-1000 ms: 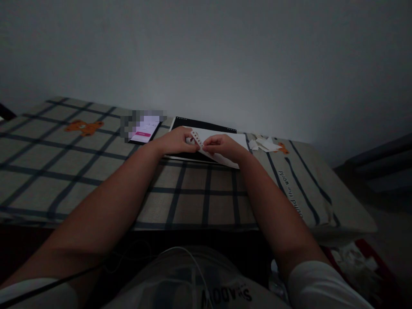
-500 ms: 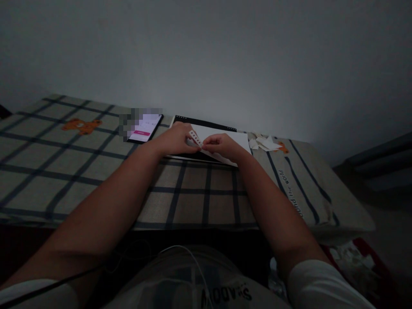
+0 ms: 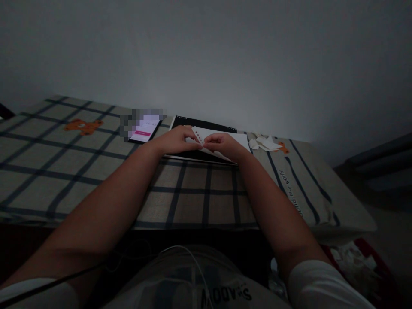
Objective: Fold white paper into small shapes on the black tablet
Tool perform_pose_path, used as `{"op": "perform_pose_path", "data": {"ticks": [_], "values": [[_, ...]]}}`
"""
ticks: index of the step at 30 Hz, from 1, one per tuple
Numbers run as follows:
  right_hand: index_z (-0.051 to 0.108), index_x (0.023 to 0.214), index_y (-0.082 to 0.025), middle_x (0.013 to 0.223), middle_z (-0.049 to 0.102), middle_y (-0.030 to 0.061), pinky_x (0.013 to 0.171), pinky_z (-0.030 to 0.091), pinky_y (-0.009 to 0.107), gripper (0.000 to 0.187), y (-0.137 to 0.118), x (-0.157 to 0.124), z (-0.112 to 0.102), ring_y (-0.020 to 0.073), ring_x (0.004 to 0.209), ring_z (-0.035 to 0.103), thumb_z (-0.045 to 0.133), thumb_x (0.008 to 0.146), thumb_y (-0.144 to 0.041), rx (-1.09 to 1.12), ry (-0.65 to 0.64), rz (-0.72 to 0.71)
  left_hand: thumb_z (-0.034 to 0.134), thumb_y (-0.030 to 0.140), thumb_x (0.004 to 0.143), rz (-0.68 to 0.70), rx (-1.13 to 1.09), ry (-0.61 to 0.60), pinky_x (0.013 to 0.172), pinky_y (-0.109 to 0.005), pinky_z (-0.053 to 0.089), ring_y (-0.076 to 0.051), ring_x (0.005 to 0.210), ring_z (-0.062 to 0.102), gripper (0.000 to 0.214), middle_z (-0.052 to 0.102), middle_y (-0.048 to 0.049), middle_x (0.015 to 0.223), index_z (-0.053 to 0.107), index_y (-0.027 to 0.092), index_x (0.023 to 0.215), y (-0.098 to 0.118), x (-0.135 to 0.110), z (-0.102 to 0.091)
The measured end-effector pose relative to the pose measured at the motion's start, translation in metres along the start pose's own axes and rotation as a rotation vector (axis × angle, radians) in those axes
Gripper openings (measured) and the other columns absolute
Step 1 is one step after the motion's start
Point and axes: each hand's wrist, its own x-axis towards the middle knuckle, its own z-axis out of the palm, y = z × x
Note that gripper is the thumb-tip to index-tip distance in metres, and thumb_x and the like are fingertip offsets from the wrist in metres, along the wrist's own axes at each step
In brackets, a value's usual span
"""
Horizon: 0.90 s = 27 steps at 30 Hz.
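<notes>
A white sheet of paper (image 3: 238, 138) with a row of punched holes along one edge lies at a slant over a black notebook cover (image 3: 202, 124). My left hand (image 3: 178, 140) pinches the holed edge from the left, its thumb close to the right fingertips. My right hand (image 3: 222, 145) has its fingers pressed together on the same edge, near the lower end of the holes. Both hands are closed on the paper. Part of the sheet is hidden beneath the hands.
A phone (image 3: 141, 133) with a lit screen lies to the left. Torn paper scraps (image 3: 265, 142) sit right of the notebook. A checked cloth (image 3: 189, 201) covers the table, which meets a wall (image 3: 206, 56). Below right, a red bin (image 3: 381, 264) holds crumpled paper.
The holed edge now lies flatter and shows as a straighter slanting line between my hands. My left fingers have shifted slightly; the right hand has barely moved.
</notes>
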Motion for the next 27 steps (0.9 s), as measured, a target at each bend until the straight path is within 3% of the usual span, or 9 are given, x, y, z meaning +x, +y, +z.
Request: {"op": "perform_pose_path", "data": {"ticks": [15,27], "values": [[0.069,0.082,-0.018,0.071,0.06,-0.0011,0.064,0.039,0.028,0.023,0.0003,-0.0014,-0.0015,0.0127,0.066,0.05,0.075,0.073,-0.038,0.047,-0.033,0.071,0.067,0.043,0.08,-0.008,0.057,0.0,0.091,-0.031,0.047,-0.021,0.098,0.065,0.028,0.072,-0.0046,0.101,0.08,0.024,0.095,-0.0019,0.0008,0.001],[0.07,0.082,-0.018,0.074,0.062,-0.0002,0.065,0.038,0.028,0.022,0.0008,-0.0014,-0.001,0.0133,0.07,0.05,0.074,0.078,-0.04,-0.025,-0.036,0.003,0.064,0.043,0.08,-0.001,0.043,-0.005,0.094,-0.031,0.046,-0.022,0.1,0.065,0.029,0.074,-0.0052,0.103,0.079,0.023,0.096,0.0013,0.0002,0.0006]]}}
